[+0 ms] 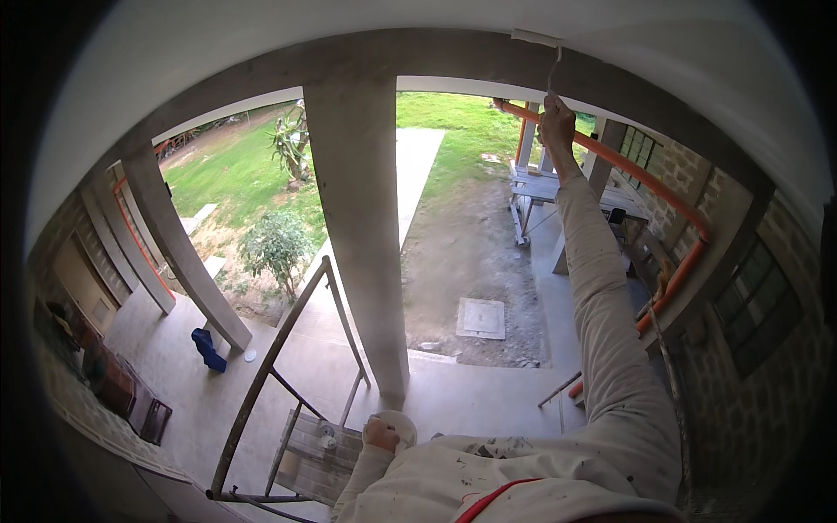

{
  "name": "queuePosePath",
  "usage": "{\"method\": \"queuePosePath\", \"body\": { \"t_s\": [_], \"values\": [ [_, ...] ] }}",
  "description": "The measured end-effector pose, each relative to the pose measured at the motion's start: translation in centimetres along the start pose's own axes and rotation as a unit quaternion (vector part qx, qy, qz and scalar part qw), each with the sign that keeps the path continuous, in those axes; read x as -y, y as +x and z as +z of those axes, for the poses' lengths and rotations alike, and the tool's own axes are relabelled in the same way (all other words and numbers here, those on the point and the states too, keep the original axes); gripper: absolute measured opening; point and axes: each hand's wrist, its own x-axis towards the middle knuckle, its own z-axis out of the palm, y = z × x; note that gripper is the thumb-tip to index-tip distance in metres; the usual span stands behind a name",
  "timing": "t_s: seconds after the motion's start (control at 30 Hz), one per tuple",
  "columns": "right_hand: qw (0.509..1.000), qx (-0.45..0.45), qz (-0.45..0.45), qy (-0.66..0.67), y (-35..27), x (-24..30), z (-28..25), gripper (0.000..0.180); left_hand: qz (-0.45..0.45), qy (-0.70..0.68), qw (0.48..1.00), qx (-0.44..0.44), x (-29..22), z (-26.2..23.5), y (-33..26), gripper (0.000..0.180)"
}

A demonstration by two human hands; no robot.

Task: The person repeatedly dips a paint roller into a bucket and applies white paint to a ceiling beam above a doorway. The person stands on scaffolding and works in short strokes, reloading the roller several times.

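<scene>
Up at the top, my right hand point(556, 122) is closed around the handle of a paint roller point(536, 38), my arm stretched overhead. The white roller head lies along the line where the white ceiling point(418, 13) meets the grey beam point(471, 54); whether it presses on the surface I cannot tell. Low in the view, close to my body, my left hand point(381, 433) grips the edge of a pale round container point(404, 425). What is inside the container does not show clearly. Paint specks dot my light long-sleeved clothing.
A metal scaffold frame point(261, 375) with a plank platform point(318, 453) stands at my left. A concrete column point(356, 218) rises ahead. Orange pipes point(641, 173) run along the right. Far below are the floor point(471, 397), a dark blue object point(207, 349) and a grey table point(558, 187).
</scene>
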Motion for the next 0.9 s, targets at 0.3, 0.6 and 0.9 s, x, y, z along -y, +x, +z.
{"method": "queuePosePath", "body": {
  "t_s": [0.3, 0.6, 0.9],
  "values": [
    [0.999, 0.019, 0.040, 0.023, 6.3, -1.9, 1.7, 0.038, -0.002, -0.007, 0.999, -0.051, -1.0, 0.1, -0.4, 0.011],
    [0.992, 0.020, 0.022, 0.121, -6.0, 4.1, -1.5, 0.042, 0.020, 0.048, 0.999, 0.011, -1.6, -0.7, 0.0, 0.016],
    [0.989, -0.031, -0.056, 0.130, -17.6, 12.4, -3.4, 0.042, 0.000, 0.059, 0.997, 0.053, -3.3, -1.4, 0.1, 0.028]
  ]
}}
